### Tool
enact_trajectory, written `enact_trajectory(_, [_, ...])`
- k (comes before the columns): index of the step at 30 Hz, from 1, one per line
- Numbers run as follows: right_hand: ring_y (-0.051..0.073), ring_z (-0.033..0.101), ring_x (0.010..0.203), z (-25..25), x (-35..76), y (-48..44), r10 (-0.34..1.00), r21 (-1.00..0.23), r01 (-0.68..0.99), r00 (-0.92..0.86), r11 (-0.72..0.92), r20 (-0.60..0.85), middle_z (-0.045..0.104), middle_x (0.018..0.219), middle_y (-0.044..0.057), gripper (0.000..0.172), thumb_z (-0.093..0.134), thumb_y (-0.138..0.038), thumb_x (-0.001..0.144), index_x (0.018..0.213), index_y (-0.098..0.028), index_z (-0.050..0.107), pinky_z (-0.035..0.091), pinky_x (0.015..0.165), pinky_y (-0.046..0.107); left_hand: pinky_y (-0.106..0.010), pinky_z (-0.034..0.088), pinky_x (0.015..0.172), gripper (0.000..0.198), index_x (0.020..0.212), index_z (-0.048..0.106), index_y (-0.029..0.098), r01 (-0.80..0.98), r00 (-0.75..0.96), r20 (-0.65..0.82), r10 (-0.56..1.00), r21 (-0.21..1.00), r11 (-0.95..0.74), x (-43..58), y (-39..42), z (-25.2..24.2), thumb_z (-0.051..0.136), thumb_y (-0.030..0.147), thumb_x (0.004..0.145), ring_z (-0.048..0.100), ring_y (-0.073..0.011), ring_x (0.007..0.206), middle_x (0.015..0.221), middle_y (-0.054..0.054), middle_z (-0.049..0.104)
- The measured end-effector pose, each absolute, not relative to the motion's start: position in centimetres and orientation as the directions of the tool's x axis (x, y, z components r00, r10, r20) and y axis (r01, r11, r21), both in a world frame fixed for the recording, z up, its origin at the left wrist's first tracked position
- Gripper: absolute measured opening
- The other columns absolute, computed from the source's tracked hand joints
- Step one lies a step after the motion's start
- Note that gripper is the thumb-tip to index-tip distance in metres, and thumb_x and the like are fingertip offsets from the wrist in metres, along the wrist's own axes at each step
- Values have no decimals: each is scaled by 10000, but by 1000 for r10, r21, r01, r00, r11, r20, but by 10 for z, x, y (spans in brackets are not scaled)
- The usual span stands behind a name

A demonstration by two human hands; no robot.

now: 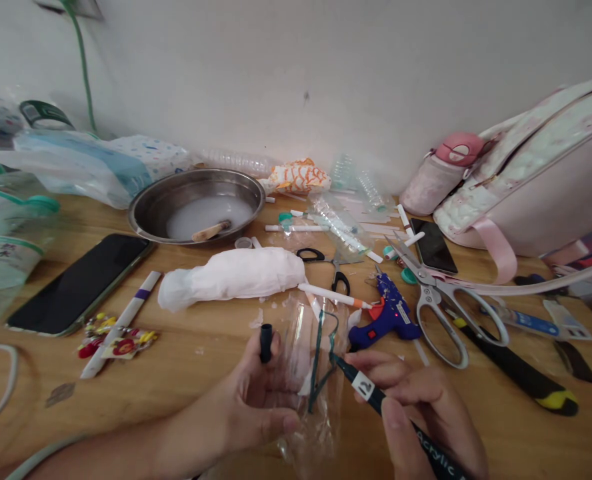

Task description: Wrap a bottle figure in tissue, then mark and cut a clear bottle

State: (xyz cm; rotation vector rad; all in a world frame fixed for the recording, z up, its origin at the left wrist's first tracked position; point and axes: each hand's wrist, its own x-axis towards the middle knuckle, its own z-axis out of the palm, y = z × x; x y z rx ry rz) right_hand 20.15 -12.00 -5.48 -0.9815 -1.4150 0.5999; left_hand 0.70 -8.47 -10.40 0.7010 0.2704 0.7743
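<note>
My right hand (421, 400) grips a dark acrylic marker (376, 395) with a "12" label. Its tip touches a curved piece of clear plastic (303, 360), apparently cut from a bottle. Dark green lines on the plastic form a long, closed outline, pointed at the bottom. My left hand (256, 400) holds the plastic from the left, thumb in front; some of its fingers show only through or behind it. A black marker cap (266, 343) is tucked upright between fingers of that same hand. Just beyond lies a white wrapped bundle (233, 277).
A blue glue gun (389, 313), large scissors (439, 300) and a black-yellow cutter (521, 370) lie at right. Small black scissors (337, 267) sit behind the plastic. A metal bowl (141, 217) of whitish liquid stands at back left, beyond a phone (79, 283) and a white marker (121, 323).
</note>
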Motion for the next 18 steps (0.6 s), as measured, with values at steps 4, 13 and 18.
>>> enact_trajectory(4, [201, 694, 938, -55, 203, -122, 848, -844, 226, 110, 487, 518, 646, 792, -6, 186, 505, -42, 848, 863, -227, 519, 591, 805, 343, -222, 421, 785, 471, 1041, 405, 328, -549, 687, 17, 726, 667, 503, 6, -87, -110, 765, 183, 774, 608, -75, 941, 1074, 66, 561])
enact_trajectory(13, [180, 695, 918, -54, 199, -119, 819, -831, 163, 151, 531, 553, 683, 827, 14, 202, 528, -27, 840, 897, -219, 556, 595, 798, 303, -243, 412, 739, 468, 1013, 366, 329, -536, 695, 29, 718, 686, 491, 6, -87, -110, 748, 184, 785, 610, -112, 925, 1089, 43, 578])
enact_trajectory(18, [130, 683, 935, -50, 200, -118, 827, -834, 174, 131, 524, 547, 694, 889, -4, 296, 534, 29, 787, 943, -220, 566, 572, 844, 226, -252, 409, 719, 477, 1001, 351, 322, -497, 707, -5, 707, 708, 502, 7, -85, -111, 757, 216, 773, 622, -127, 894, 1060, 39, 580])
